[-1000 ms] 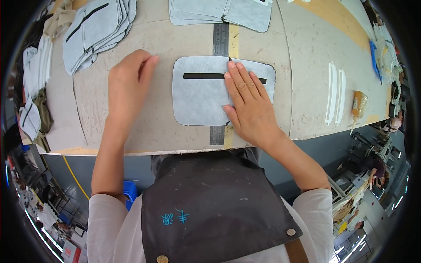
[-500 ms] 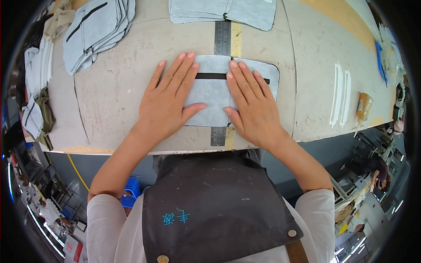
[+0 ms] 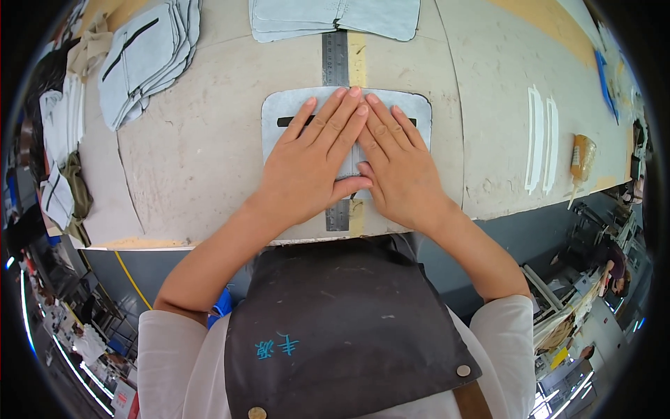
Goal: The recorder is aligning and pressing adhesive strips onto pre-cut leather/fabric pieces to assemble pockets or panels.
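Observation:
A pale grey-blue sewn panel [image 3: 277, 103] with rounded corners and a black strip across it lies flat on the worktable [image 3: 209, 140]. It covers part of a steel ruler [image 3: 336, 63] and a yellow tape strip [image 3: 356, 63]. My left hand [image 3: 307, 164] rests flat on the panel's left and middle part, fingers stretched out. Flat on its right part lies my right hand [image 3: 401, 157], fingers extended. The two hands meet near the panel's centre seam and hide much of it.
Similar panels form a stack [image 3: 335, 17] at the far middle and another pile [image 3: 146, 59] at the far left. White strips [image 3: 534, 140] and an amber glue bottle [image 3: 582, 157] lie on the right. Folded cloth [image 3: 66, 119] sits at the left edge.
My left hand has slid right across the panel to meet my right hand at the seam. The panel's left end now shows. The whole view has shifted slightly.

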